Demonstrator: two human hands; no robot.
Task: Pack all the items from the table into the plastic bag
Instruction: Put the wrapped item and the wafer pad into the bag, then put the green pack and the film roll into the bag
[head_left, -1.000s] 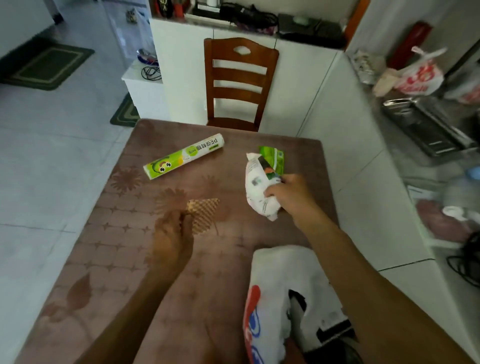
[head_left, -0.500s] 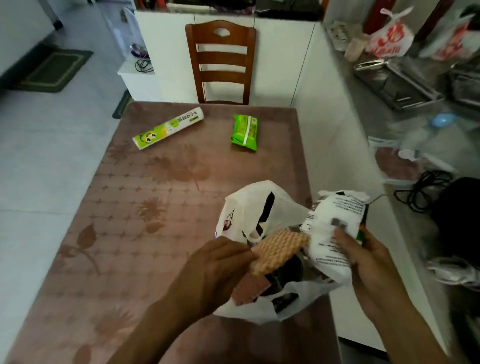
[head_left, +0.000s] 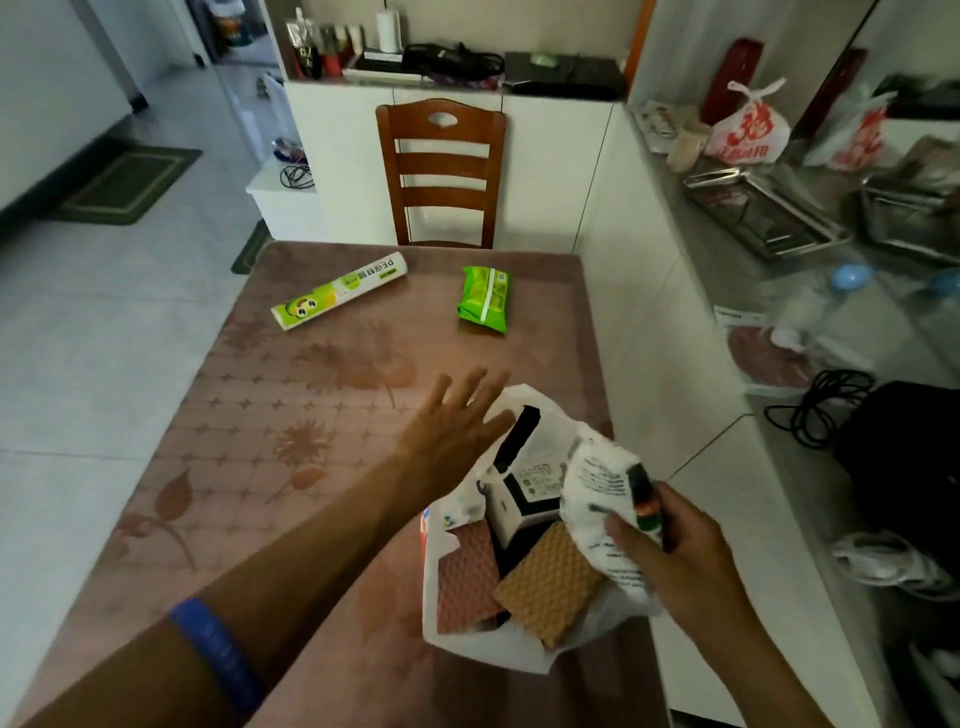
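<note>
1. We are looking down at a brown patterned table (head_left: 291, 426), which is lying under both of our hands and stretching out beyond the fingertips.
2. The white plastic bag (head_left: 467, 631) is lying open on the table, just below the left fingers and touching the right ones; a white box (head_left: 524, 491), a pink wafer pad (head_left: 465, 577) and a tan wafer pad (head_left: 550, 582) are sitting inside it.
3. Our right hand (head_left: 670, 551) is curling its fingers around a white packet (head_left: 602, 499), holding it at the bag's mouth.
4. Our left hand (head_left: 452, 431) is hovering over the table with its fingers straight and spread apart, holding nothing.
5. A green-and-white roll (head_left: 340, 291) is lying well beyond the left fingertips, toward the far left.
6. A green pouch (head_left: 484, 299) is lying well ahead of those same fingertips, apart from the roll.
</note>
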